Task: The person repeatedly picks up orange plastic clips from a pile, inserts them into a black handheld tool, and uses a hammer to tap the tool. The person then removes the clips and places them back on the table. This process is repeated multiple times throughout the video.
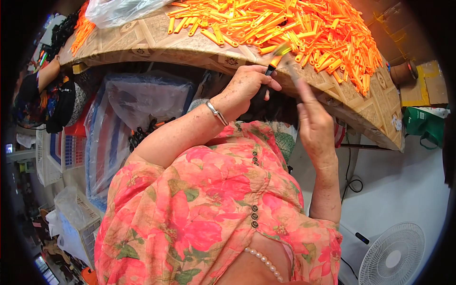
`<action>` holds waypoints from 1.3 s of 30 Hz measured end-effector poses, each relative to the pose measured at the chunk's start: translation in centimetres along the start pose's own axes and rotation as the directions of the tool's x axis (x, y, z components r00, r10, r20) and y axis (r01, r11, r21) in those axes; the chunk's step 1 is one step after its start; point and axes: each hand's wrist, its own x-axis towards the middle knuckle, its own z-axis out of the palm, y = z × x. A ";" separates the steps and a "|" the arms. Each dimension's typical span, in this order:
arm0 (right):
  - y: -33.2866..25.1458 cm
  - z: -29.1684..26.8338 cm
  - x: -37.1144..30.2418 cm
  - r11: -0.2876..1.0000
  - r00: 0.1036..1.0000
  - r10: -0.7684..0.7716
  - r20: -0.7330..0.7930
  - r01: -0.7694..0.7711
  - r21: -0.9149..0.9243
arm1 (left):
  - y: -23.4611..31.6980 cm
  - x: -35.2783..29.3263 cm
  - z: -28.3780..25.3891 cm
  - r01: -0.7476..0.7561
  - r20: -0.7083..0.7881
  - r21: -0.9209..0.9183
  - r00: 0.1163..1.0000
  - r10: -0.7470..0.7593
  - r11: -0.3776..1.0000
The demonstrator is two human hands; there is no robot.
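Note:
My left hand (248, 90), a bracelet on its wrist, is closed at the near edge of the table. Its fingers grip a slim black piece (270, 71) with a short orange end (275, 61) pointing up and away. To the right is my right hand (314, 126), raised and smeared by motion. A thin greyish tool (293, 71) reaches from its fingers toward that orange end; its kind is too blurred to make out. Beyond both hands, a big heap of orange plastic handle-like pieces (280, 23), many with a hole, covers the tabletop (142, 35).
Clear plastic bags (123, 12) and another orange pile (81, 31) lie at the table's far left. A plastic-lined striped sack (111, 123) stands below left. At right are a brown spool (403, 72), cardboard (430, 85), a green bag (425, 126) and a fan (394, 256).

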 end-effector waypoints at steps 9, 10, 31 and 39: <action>0.7 0.1 -0.3 0.996 0.989 -0.074 -0.124 0.079 0.035 | -0.1 0.1 0.0 -0.011 -0.012 0.004 1.000 0.011 1.000; 0.8 0.0 -0.5 0.995 0.984 -0.099 -0.150 0.101 0.007 | -0.1 0.2 0.0 -0.022 -0.008 0.002 1.000 0.022 1.000; 0.9 0.9 -0.3 0.999 0.999 0.036 -0.001 -0.036 -0.038 | -0.2 0.3 0.1 -0.033 -0.018 0.031 0.999 0.034 0.999; 1.3 0.1 -1.1 0.833 0.939 0.343 -0.039 -0.284 0.474 | -0.8 0.0 -0.5 0.044 0.053 -0.265 0.998 -0.031 0.963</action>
